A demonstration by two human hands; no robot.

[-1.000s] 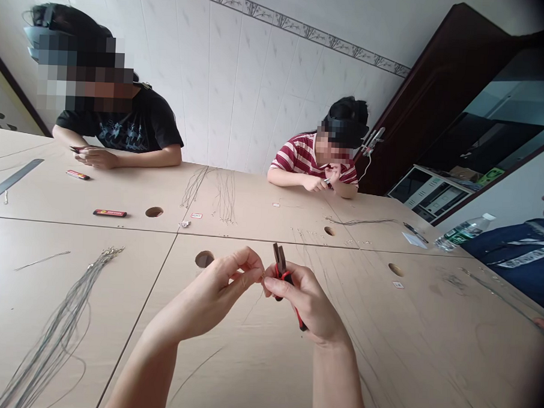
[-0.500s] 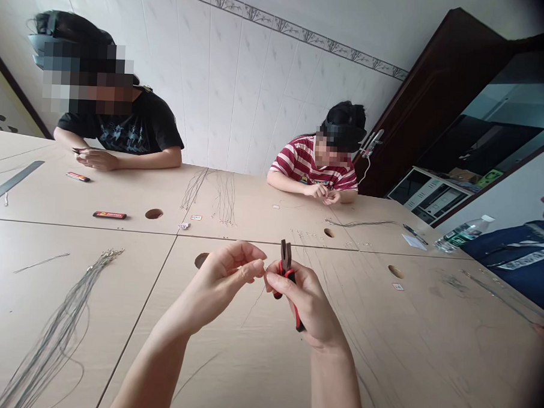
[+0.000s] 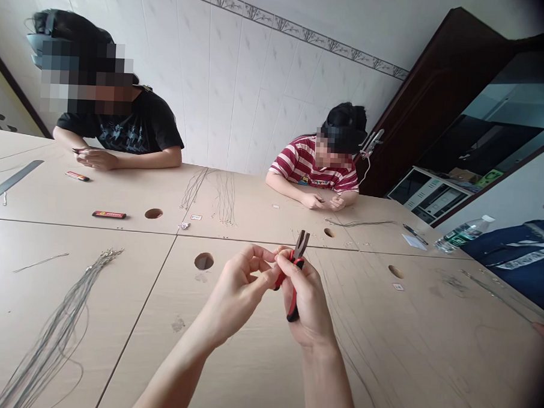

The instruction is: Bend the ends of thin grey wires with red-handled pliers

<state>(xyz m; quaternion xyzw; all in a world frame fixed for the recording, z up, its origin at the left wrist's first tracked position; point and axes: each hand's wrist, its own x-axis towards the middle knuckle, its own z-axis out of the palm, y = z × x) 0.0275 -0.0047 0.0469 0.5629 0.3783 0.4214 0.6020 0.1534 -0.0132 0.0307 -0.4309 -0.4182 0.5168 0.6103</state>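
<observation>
Red-and-black pliers (image 3: pixel 299 253) rest in my right hand (image 3: pixel 310 296), jaws up and slightly parted, handles partly covered by the palm and fingers. The right thumb and forefinger reach across to meet the fingertips of my left hand (image 3: pixel 244 287). Those left fingers are pinched together close beside the pliers; whatever small thing lies between them is too tiny to make out. Left of my hands, a bundle of thin grey cords (image 3: pixel 69 315) with metal ends lies on the table (image 3: pixel 228 370). More loose cords (image 3: pixel 384 317) stretch over the tabletop at the right.
Two people sit across the table, with a third person's sleeve (image 3: pixel 513 256) at the right edge. A plastic bottle (image 3: pixel 466 233), a pen (image 3: pixel 415 234), a steel ruler (image 3: pixel 14 184) and red utility knives (image 3: pixel 109 215) lie about. Round holes (image 3: pixel 203 261) pierce the tabletop.
Both hands have shifted; the left moved right and closer to the right hand. The pliers now tilt the other way, jaws leaning right. The person in stripes has moved their hands apart.
</observation>
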